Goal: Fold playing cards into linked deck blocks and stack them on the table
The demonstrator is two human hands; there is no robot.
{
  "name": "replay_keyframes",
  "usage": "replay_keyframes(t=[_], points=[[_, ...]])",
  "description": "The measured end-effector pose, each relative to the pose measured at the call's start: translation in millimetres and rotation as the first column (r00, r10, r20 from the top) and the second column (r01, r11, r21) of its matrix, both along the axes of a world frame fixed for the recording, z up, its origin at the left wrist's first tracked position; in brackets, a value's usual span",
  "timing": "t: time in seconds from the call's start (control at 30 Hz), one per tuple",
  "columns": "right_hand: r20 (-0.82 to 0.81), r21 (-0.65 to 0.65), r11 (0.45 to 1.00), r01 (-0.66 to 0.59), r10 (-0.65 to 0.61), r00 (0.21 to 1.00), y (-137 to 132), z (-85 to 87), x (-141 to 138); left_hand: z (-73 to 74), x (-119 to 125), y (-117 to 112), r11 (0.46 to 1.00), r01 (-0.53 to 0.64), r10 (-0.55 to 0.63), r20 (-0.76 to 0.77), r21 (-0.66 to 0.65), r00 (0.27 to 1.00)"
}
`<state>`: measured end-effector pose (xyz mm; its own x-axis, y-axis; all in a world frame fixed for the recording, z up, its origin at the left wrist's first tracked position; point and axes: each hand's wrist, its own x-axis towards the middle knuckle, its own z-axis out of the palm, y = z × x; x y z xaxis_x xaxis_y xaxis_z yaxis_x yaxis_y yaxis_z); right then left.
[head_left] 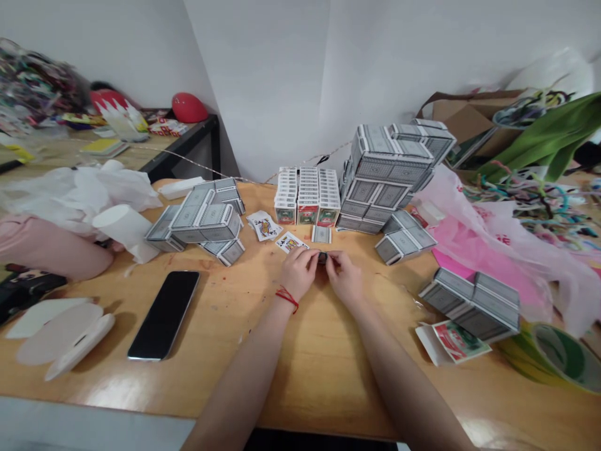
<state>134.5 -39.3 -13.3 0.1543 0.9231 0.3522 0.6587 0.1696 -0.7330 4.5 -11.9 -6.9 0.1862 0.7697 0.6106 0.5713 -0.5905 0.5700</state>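
Both my hands meet at the middle of the wooden table (319, 351). My left hand (297, 274), with a red string on the wrist, and my right hand (345, 277) both pinch a small deck of cards (322, 256) between their fingertips. Just beyond lie loose face cards (291, 242) and another pair (263, 225). A single small deck (322, 233) lies in front of neat rows of card boxes (307, 195).
A black phone (164, 314) lies at the left. Grey wrapped card packs are piled at the left (201, 219), the back (389, 172) and the right (474, 304). Pink plastic bags (493, 244), a tape roll (558, 354), an opened card box (453, 341) and white paper (70, 194) surround them.
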Motion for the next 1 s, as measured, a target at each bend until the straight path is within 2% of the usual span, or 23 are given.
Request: replay_keyframes(t=[0.17,0.57,0.8,1.0], points=[[0.039,-0.015,1.0,-0.006,0.007,0.999,0.3,2.7,2.6,0.2,-0.6,-1.2,0.999,0.005,-0.005,0.004,-0.035,1.0],[-0.105,-0.042,0.99,-0.138,0.133,0.986,0.3,2.8,7.8,-3.0,-6.6,-2.2,0.996,0.054,-0.05,0.052,-0.076,0.997],[-0.089,-0.036,0.996,-0.085,0.082,0.993,1.0,1.7,5.4,-3.2,-1.3,-2.8,0.997,0.032,-0.03,0.031,-0.071,0.999],[-0.278,-0.052,0.998,-0.024,0.009,0.961,2.3,-6.4,3.5,-1.7,2.1,-1.8,0.999,0.025,-0.024,0.035,-0.042,0.999]])
